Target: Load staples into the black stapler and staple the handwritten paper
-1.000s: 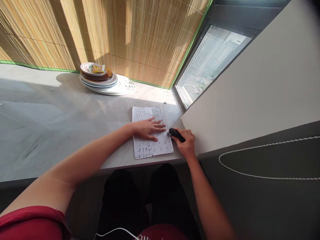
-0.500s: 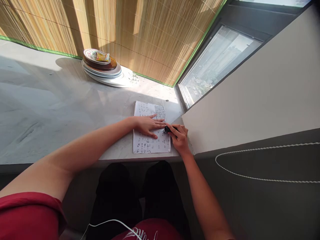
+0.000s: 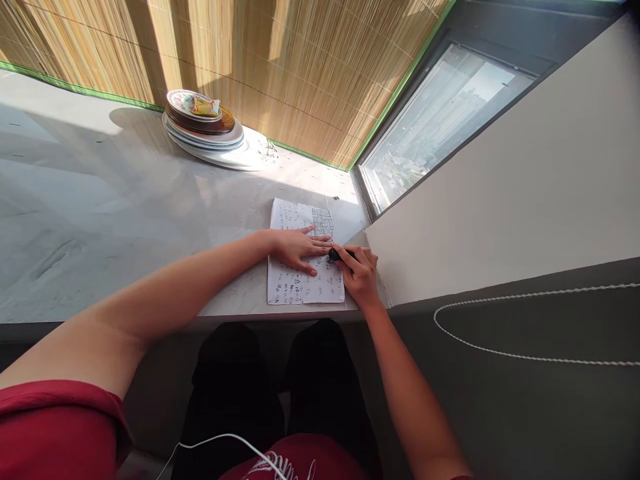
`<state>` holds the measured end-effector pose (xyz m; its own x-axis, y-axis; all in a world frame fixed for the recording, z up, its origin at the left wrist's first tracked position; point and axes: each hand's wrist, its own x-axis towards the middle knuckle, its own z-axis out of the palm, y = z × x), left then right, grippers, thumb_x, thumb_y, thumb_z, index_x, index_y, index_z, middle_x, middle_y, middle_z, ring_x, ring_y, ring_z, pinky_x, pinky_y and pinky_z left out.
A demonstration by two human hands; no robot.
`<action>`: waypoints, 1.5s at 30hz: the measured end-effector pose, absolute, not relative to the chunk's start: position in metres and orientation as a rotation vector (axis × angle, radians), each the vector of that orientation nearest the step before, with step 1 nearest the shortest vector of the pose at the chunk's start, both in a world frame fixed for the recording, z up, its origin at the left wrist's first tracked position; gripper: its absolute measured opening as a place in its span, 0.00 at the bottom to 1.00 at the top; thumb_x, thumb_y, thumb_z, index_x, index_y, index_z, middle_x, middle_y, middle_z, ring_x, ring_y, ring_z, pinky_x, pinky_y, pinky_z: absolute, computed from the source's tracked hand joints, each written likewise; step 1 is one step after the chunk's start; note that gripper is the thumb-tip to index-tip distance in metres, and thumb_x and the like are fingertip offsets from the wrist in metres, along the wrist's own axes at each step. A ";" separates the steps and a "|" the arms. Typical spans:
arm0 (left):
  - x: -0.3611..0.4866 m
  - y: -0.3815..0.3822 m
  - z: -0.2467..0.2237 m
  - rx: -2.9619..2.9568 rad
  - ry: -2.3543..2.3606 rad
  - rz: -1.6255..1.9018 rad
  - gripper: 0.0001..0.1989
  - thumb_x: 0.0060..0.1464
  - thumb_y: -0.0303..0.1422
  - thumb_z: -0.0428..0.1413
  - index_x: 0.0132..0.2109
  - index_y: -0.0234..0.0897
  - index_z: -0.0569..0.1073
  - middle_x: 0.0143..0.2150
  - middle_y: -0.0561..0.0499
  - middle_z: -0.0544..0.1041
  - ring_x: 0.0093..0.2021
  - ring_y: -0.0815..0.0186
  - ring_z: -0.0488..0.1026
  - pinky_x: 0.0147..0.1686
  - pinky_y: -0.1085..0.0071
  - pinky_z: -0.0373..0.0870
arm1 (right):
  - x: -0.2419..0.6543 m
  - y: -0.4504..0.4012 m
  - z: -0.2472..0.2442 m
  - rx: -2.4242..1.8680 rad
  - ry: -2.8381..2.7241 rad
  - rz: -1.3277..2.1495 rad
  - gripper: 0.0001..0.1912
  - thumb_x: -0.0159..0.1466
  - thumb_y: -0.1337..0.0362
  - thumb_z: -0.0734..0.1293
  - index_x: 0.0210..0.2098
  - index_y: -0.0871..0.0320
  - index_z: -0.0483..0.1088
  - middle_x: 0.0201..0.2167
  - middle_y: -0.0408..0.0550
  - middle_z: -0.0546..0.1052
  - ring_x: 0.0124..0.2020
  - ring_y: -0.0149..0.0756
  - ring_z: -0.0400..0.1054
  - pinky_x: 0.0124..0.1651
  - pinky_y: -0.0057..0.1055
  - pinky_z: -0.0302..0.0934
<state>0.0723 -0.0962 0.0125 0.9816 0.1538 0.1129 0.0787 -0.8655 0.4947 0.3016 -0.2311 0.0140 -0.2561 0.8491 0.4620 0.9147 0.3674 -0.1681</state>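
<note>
A white sheet of paper (image 3: 320, 290), covered with handwriting and a densely inked block near its top, lies on the sill close to its front edge. My left hand (image 3: 297, 249) rests flat across the middle of the paper with the fingers spread. Closed around a black pen (image 3: 336, 255) is my right hand (image 3: 361, 272), at the paper's right edge. The pen's tip is hidden by the fingers, so I cannot tell whether it touches the paper.
A stack of plates (image 3: 203, 137) with a small yellow packet (image 3: 206, 107) on top stands at the back by the bamboo blind (image 3: 280, 67). To the right are a window (image 3: 440, 120), a white wall (image 3: 505, 167) and a hanging bead cord (image 3: 500, 295). A white cable (image 3: 230, 437) crosses my lap.
The view has shifted slightly. Both hands stay in nearly the same place on the paper, with the pen still in my right hand.
</note>
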 end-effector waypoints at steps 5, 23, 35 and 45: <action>0.071 -0.097 0.013 2.658 0.147 0.180 0.41 0.61 0.54 0.53 0.75 0.41 0.59 0.77 0.47 0.56 0.78 0.53 0.45 0.76 0.56 0.34 | 0.301 -0.232 0.013 -1.553 -2.178 -0.255 0.22 0.75 0.61 0.62 0.66 0.41 0.69 0.49 0.49 0.76 0.51 0.44 0.66 0.56 0.43 0.54; 0.068 -0.090 0.010 2.604 0.211 0.128 0.46 0.59 0.55 0.57 0.77 0.45 0.52 0.79 0.51 0.49 0.79 0.52 0.42 0.76 0.59 0.33 | 0.317 -0.250 0.015 -1.691 -2.103 -0.391 0.25 0.74 0.67 0.56 0.68 0.49 0.65 0.50 0.54 0.75 0.49 0.45 0.67 0.52 0.43 0.61; 0.023 -0.056 0.027 1.296 0.269 1.036 0.05 0.46 0.24 0.53 0.25 0.36 0.70 0.21 0.52 0.68 0.22 0.69 0.66 0.24 0.72 0.62 | 0.213 -0.203 0.032 -1.647 -1.757 0.027 0.25 0.69 0.64 0.63 0.66 0.52 0.67 0.47 0.55 0.73 0.46 0.46 0.71 0.52 0.43 0.70; -0.003 -0.040 0.029 0.877 0.309 1.092 0.14 0.40 0.21 0.55 0.20 0.38 0.56 0.17 0.59 0.49 0.16 0.75 0.50 0.18 0.76 0.49 | 0.268 -0.194 0.019 -1.646 -1.578 0.164 0.26 0.71 0.49 0.63 0.64 0.53 0.70 0.46 0.54 0.74 0.46 0.45 0.72 0.49 0.43 0.71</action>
